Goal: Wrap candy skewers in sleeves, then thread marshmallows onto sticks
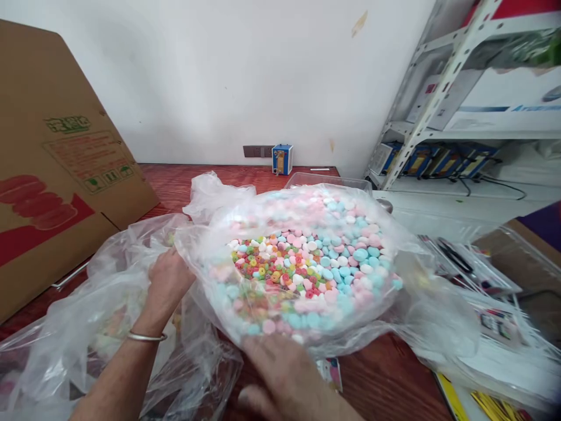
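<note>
Round candies (360,255) are pink, blue and white, ring candies (276,275) multicoloured, the tabletop (381,380) red-brown wood-grained.

A: Wall (263,76), far side?
B: One, white, matt; a tan scuffed patch (359,22) high toward the right, a smaller tan mark (332,144) lower down.
A: Furniture, centre?
B: One table (170,181), red-brown top with dark wood grain, far edge along the wall.
A: Fittings?
B: One dark socket panel (251,151), wall-mounted, low, just above the table's far edge.
A: Furniture, right?
B: One metal shelving rack (438,99), white, slotted uprights, shelves at several levels, standing near the wall.
A: Light?
B: Pale, diffuse; soft grey shading on the wall toward the left.
</note>
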### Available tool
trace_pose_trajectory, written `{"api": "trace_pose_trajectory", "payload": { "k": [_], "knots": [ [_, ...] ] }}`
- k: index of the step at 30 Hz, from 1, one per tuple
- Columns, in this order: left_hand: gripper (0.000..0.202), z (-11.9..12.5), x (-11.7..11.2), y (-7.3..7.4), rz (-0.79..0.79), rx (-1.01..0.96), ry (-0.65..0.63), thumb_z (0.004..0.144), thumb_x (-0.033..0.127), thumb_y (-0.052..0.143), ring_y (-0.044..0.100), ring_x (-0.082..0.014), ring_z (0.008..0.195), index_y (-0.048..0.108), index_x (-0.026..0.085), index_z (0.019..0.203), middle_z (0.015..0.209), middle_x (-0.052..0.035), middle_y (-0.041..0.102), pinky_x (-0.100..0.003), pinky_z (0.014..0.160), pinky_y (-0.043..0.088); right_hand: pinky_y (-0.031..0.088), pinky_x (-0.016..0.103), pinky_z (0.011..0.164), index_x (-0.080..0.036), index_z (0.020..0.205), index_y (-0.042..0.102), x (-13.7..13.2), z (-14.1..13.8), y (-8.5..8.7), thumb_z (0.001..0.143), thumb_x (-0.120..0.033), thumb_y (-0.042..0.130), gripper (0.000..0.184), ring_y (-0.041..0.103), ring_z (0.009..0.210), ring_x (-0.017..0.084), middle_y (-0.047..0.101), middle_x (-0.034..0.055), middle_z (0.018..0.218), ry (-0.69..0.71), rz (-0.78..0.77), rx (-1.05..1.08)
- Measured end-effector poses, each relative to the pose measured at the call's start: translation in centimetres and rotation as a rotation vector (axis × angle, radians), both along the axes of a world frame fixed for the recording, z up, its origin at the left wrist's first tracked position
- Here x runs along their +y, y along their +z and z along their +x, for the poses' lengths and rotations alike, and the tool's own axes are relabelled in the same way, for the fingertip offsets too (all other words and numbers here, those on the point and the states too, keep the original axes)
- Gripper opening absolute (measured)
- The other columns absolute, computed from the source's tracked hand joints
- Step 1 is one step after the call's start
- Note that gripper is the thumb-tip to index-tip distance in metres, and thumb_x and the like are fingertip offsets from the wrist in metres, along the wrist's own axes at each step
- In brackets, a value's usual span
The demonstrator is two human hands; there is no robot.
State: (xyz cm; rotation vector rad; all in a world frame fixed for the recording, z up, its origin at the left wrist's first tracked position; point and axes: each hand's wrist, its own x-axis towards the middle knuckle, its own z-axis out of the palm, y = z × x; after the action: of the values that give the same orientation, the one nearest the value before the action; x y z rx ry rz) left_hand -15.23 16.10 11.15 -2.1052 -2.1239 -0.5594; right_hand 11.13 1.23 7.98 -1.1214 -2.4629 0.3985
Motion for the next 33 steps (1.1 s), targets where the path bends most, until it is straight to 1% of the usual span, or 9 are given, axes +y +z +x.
{"api": "trace_pose_trajectory", "payload": {
  "k": [2, 5, 9, 11, 13, 15, 18, 24, 33],
  "knots": [
    [0.015, -1.1, 0.0, -0.8, -0.077, 0.004, -0.001, 0.074, 0.021, 0.054, 0.067, -0.0357, 0.084, 0.067, 0.015, 0.08, 0.082, -0.0159, 0.07, -0.047, 0.073, 0.054, 0.05, 0.029, 0.059, -0.021, 0.104, 0.061, -0.9, -1.6, -3.2, 0.083, -0.058, 0.067, 0.044, 0.068, 0.076, 0.021, 0.072, 0.0016, 0.091, 0.172, -0.061, -0.119],
    [0.025, -1.2, -1.3, -0.5, -0.074, -0.018, -0.028, 0.079, 0.021, 0.053, 0.067, -0.0303, 0.096, 0.069, 0.019, 0.098, 0.1, -0.0124, 0.073, -0.04, 0.081, 0.056, 0.048, 0.026, 0.059, -0.022, 0.103, 0.059, -2.0, -2.5, -5.3, 0.08, -0.053, 0.072, 0.041, 0.069, 0.081, 0.019, 0.071, -0.0008, 0.096, 0.157, -0.114, -0.144],
    [0.044, 1.7, -5.2, 1.9, 0.483, -0.194, 0.014, 0.089, 0.011, 0.04, 0.051, -0.0301, 0.131, 0.054, 0.013, 0.13, 0.132, -0.0179, 0.059, -0.047, 0.109, 0.043, 0.047, 0.026, 0.061, -0.021, 0.084, 0.059, -1.6, -1.2, -1.4, 0.09, -0.038, 0.063, 0.018, 0.064, 0.069, 0.015, 0.069, -0.002, 0.079, 0.15, 0.092, -0.029],
    [0.049, 4.2, -6.9, 2.7, 0.676, -0.244, -0.192, 0.09, 0.007, 0.043, 0.05, -0.0267, 0.133, 0.049, 0.019, 0.137, 0.135, -0.0139, 0.057, -0.047, 0.113, 0.04, 0.049, 0.029, 0.074, -0.02, 0.088, 0.062, -0.5, -0.4, 1.5, 0.095, -0.026, 0.054, 0.013, 0.064, 0.074, 0.016, 0.069, 0.0007, 0.078, 0.061, 0.249, 0.108],
    [0.052, 6.6, -7.7, 2.6, 0.527, -0.175, -0.556, 0.091, 0.008, 0.046, 0.052, -0.0242, 0.132, 0.046, 0.023, 0.141, 0.135, -0.0111, 0.059, -0.045, 0.112, 0.041, 0.045, 0.039, 0.094, -0.014, 0.117, 0.062, 1.1, 0.2, 3.5, 0.096, -0.022, 0.051, 0.024, 0.063, 0.103, 0.024, 0.072, 0.0104, 0.106, -0.106, 0.379, 0.158],
    [0.047, 8.3, -7.5, 1.9, 0.304, -0.046, -0.74, 0.093, 0.014, 0.049, 0.049, -0.0268, 0.134, 0.049, 0.022, 0.139, 0.131, -0.011, 0.063, -0.05, 0.115, 0.036, 0.039, 0.046, 0.101, -0.009, 0.128, 0.058, 2.7, 0.7, 3.8, 0.096, -0.024, 0.052, 0.035, 0.056, 0.118, 0.03, 0.067, 0.0172, 0.12, -0.296, 0.484, 0.119],
    [0.023, 8.4, -6.8, 0.2, 0.185, 0.032, -0.708, 0.096, 0.019, 0.05, 0.056, -0.0266, 0.125, 0.065, 0.021, 0.113, 0.11, -0.0069, 0.071, -0.056, 0.116, 0.028, 0.037, 0.047, 0.102, -0.014, 0.116, 0.065, 3.3, 1.0, 1.9, 0.097, -0.019, 0.05, 0.024, 0.059, 0.104, 0.026, 0.071, 0.0112, 0.1, -0.412, 0.475, 0.034],
    [0.024, 5.1, -8.7, -1.6, 0.037, 0.085, -0.727, 0.093, 0.007, 0.044, 0.06, -0.0169, 0.08, 0.062, 0.02, 0.083, 0.081, -0.0015, 0.065, -0.045, 0.104, 0.04, 0.042, 0.04, 0.087, -0.013, 0.108, 0.067, -0.4, 0.2, -1.9, 0.099, -0.01, 0.042, 0.027, 0.057, 0.087, 0.021, 0.069, 0.0075, 0.089, -0.184, 0.456, 0.008],
    [0.008, 4.9, -10.9, 0.0, -0.039, -0.133, -0.727, 0.093, 0.025, 0.06, 0.06, -0.0202, 0.091, 0.063, 0.021, 0.099, 0.091, -0.0031, 0.067, -0.047, 0.105, 0.036, 0.041, 0.039, 0.084, -0.015, 0.106, 0.065, 0.7, 0.8, 1.5, 0.098, -0.018, 0.052, 0.016, 0.056, 0.085, 0.022, 0.067, 0.0068, 0.09, -0.168, 0.308, 0.152]
  ]
}}
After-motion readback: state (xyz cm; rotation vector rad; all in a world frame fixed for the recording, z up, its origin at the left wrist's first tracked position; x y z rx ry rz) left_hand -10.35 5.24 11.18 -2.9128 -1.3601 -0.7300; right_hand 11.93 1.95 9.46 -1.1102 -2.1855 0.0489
